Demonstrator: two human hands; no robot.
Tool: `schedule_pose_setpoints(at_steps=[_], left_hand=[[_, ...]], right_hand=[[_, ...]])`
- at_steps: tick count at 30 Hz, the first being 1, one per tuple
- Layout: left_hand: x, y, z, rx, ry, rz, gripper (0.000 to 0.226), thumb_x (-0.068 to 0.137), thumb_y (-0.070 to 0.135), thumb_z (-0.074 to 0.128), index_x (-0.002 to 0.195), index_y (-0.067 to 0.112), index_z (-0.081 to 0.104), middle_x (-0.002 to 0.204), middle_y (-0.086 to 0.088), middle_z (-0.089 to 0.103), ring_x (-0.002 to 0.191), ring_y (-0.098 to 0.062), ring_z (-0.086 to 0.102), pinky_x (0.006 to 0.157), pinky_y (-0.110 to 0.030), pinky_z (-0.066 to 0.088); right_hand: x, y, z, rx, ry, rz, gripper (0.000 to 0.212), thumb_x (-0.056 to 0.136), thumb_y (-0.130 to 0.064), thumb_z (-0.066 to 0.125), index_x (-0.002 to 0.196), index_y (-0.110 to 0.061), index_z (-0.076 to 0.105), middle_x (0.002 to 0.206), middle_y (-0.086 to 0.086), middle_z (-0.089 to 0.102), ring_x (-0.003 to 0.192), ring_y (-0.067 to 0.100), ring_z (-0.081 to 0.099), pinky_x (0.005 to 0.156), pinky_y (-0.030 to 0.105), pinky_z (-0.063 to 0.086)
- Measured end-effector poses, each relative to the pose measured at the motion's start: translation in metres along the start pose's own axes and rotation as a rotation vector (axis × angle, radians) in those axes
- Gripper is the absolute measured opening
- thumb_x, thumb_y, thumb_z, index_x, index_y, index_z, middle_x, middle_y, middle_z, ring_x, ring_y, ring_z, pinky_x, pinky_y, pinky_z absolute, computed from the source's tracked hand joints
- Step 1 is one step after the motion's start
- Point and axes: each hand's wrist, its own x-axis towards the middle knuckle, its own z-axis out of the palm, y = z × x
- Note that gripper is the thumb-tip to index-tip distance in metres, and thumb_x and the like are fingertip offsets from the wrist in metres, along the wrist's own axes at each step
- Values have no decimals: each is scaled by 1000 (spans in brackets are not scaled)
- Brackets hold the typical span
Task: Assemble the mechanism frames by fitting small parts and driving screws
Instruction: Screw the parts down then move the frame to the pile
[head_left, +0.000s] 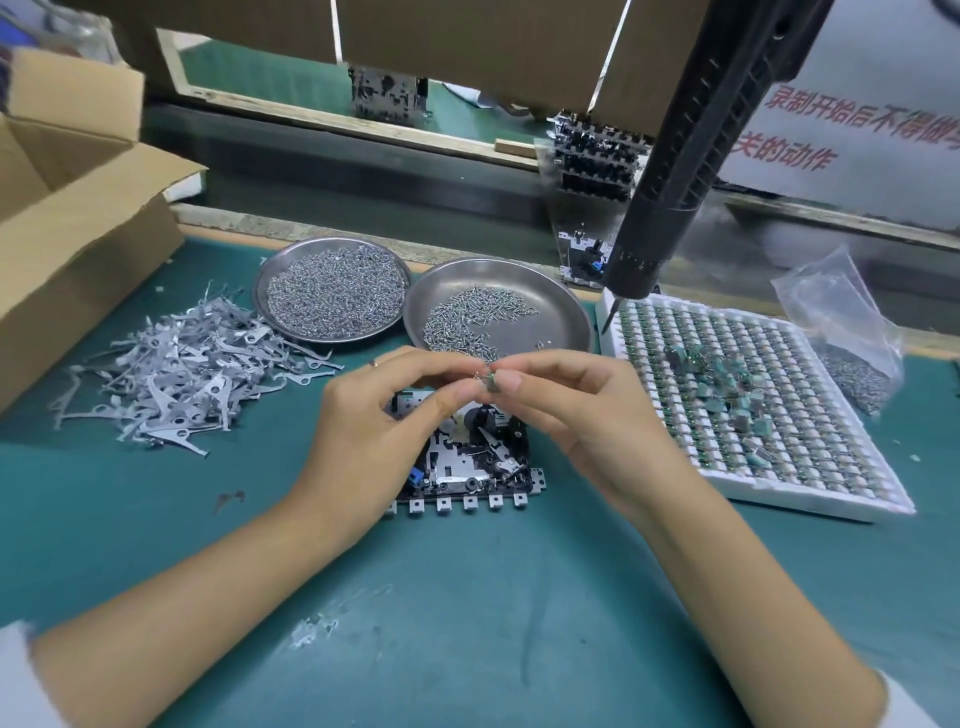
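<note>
Far left, we've got an open cardboard box (67, 208) sitting on the green desk (467, 597), and just beside it a loose heap of grey metal levers (182, 374). Moving along, two steel dishes: the left dish (275, 270) is packed with screws, the right dish (550, 296) holds a thinner scatter of them, and the two rims touch.

Now the middle. Our left hand (374, 421) and right hand (571, 415) meet above the mechanism frame (467, 462), which lies flat on the desk in front of the dishes, partly hidden beneath both hands. The fingertips of both hands are pinching one small green part (490, 382) between them, held up off the frame, just in front of the right dish. The left hand wears a ring. Exactly how the part is turned, we cannot tell; it's too small.

Over to the right, the black electric screwdriver (691, 156) hangs tilted, its tip just above the near-left corner of the white foam tray (779, 493). The tray is lined with rows of small green components, with some lying loose on top. Beside it, far right, sits a clear plastic bag (841, 322) with small metal pieces inside.
</note>
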Motion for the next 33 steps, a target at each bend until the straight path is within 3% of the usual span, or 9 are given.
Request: schedule_pose_setpoints(at_steps=[14,18,29,33], left_hand=[[0,0,0,-5,7,-51,16,79,24,69,94,23,72,89,7,72,87,-6,66,81,-16,47],[0,0,0,-12,1,-42,16,79,24,69,94,26,72,89,7,72,85,-5,66,77,-12,47],[0,1,0,9,-41,-15,14,79,24,68,92,28,71,88,8,70,84,-7,65,79,-16,47],[2,1,-2,63,-16,36,18,78,23,70,94,29,69,91,5,62,82,-4,59,79,-12,43]], right_hand=[[-1,1,2,-48,68,6,28,62,-23,77,88,-15,78,94,11,74,96,25,69,96,36,51],[-1,2,3,-43,72,14,28,62,-22,77,88,-14,77,94,13,74,98,29,69,96,38,51],[-2,3,0,-135,55,-46,26,67,-22,75,92,-15,76,90,5,75,85,14,70,73,19,53],[-1,3,-1,-168,22,-73,22,71,-18,75,93,-15,76,89,4,75,85,14,71,74,20,53]])
